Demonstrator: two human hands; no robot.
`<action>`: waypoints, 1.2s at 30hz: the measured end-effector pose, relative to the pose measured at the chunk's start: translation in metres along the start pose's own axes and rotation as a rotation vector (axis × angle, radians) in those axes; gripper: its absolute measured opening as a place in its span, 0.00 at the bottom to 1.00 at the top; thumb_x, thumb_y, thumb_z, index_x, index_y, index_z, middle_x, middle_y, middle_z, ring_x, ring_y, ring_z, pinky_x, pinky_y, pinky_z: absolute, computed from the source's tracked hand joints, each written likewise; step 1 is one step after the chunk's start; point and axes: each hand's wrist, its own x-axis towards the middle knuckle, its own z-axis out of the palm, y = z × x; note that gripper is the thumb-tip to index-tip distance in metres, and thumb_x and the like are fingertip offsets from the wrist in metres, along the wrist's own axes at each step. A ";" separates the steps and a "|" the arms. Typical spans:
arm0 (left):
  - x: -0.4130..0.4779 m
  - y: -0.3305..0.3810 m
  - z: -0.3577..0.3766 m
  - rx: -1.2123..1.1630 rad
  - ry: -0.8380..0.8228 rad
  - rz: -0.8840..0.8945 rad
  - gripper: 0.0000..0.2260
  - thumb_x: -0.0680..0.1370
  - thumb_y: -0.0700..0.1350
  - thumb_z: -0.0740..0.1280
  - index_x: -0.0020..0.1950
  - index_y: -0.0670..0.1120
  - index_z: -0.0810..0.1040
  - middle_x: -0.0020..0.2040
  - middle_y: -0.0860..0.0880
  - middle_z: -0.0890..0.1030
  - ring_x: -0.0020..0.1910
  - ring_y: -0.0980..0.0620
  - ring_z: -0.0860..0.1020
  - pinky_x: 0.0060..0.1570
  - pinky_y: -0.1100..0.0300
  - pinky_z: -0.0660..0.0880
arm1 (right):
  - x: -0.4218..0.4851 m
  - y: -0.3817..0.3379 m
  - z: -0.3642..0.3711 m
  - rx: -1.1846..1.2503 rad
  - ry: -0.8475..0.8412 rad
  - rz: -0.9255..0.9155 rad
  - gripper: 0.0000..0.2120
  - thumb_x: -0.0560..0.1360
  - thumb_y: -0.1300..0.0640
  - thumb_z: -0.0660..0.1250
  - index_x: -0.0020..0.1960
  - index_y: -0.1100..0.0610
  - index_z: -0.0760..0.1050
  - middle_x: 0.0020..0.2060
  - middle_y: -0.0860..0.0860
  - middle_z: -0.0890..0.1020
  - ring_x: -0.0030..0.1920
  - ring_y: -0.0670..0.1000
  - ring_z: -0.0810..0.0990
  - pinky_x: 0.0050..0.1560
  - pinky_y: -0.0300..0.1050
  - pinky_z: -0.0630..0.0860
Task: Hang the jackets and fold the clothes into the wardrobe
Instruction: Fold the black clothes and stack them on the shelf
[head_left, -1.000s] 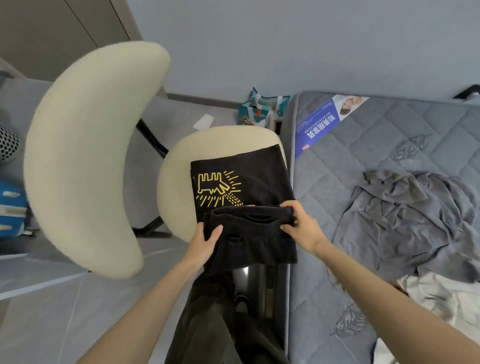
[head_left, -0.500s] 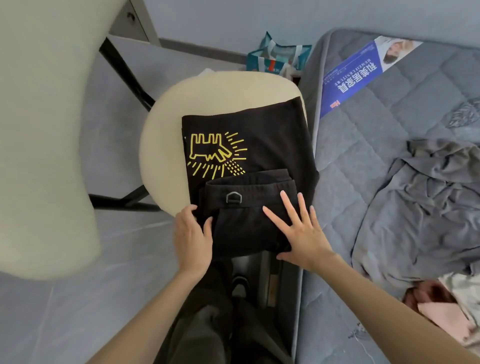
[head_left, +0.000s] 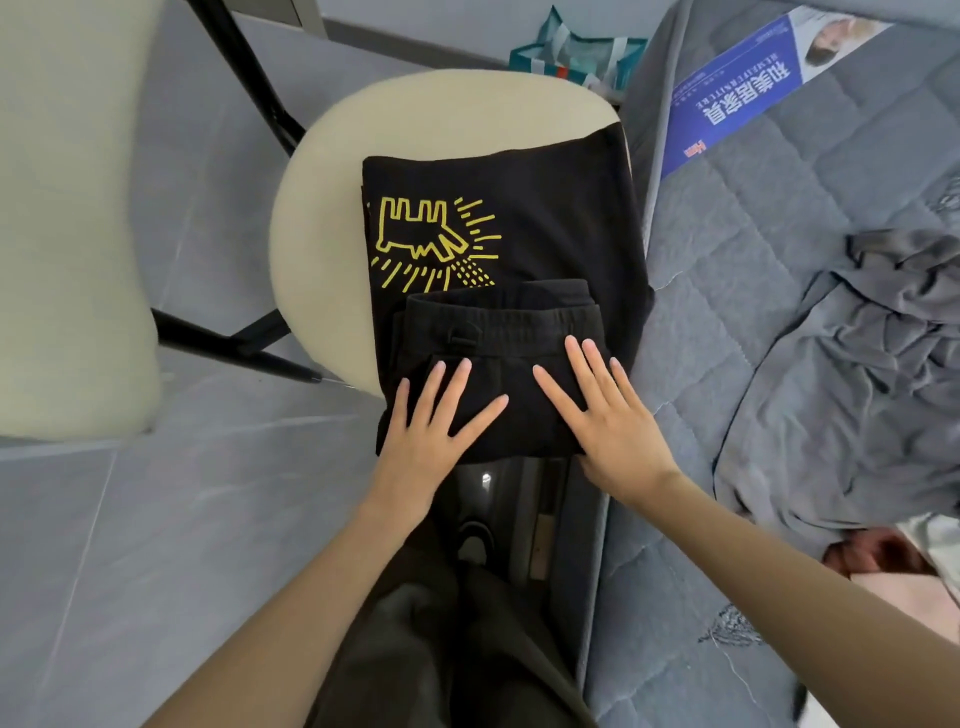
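Observation:
A folded black garment with an elastic waistband (head_left: 498, 332) lies on top of a folded black T-shirt with a yellow print (head_left: 540, 218). Both rest on the cream chair seat (head_left: 322, 208). My left hand (head_left: 431, 426) lies flat on the near left part of the top garment, fingers spread. My right hand (head_left: 602, 415) presses flat on its right part, fingers straight. A crumpled grey garment (head_left: 841, 395) lies on the mattress to the right.
The cream chair back (head_left: 72, 218) stands at the left over the grey tiled floor. A grey quilted mattress (head_left: 727, 218) with a blue label runs along the right. A teal bag (head_left: 576, 52) sits behind the chair. Pink and white clothes (head_left: 893, 566) lie at the right edge.
A second ago both hands gripped the black garment by its edges above the T-shirt. It now lies on the pile, and both hands have flattened out on it. The view has dipped closer.

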 end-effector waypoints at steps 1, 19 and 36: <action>0.000 -0.001 -0.002 -0.027 -0.015 0.006 0.39 0.69 0.28 0.67 0.75 0.54 0.64 0.73 0.38 0.66 0.70 0.36 0.67 0.62 0.38 0.69 | -0.002 0.001 -0.001 0.017 -0.002 -0.024 0.46 0.75 0.59 0.65 0.77 0.51 0.33 0.76 0.62 0.37 0.76 0.61 0.34 0.75 0.54 0.37; 0.078 -0.091 -0.123 -0.863 0.067 -0.652 0.09 0.76 0.46 0.66 0.56 0.54 0.77 0.49 0.57 0.78 0.49 0.58 0.76 0.41 0.68 0.69 | 0.022 0.033 -0.131 1.114 0.399 0.322 0.14 0.69 0.59 0.69 0.48 0.42 0.72 0.38 0.40 0.80 0.42 0.38 0.78 0.41 0.26 0.70; 0.133 -0.077 -0.032 -0.434 -0.253 -0.477 0.24 0.82 0.59 0.50 0.76 0.66 0.44 0.78 0.48 0.35 0.75 0.36 0.36 0.68 0.30 0.51 | 0.126 -0.006 -0.072 0.425 0.015 0.441 0.27 0.78 0.34 0.42 0.72 0.31 0.32 0.75 0.45 0.32 0.73 0.72 0.36 0.69 0.73 0.48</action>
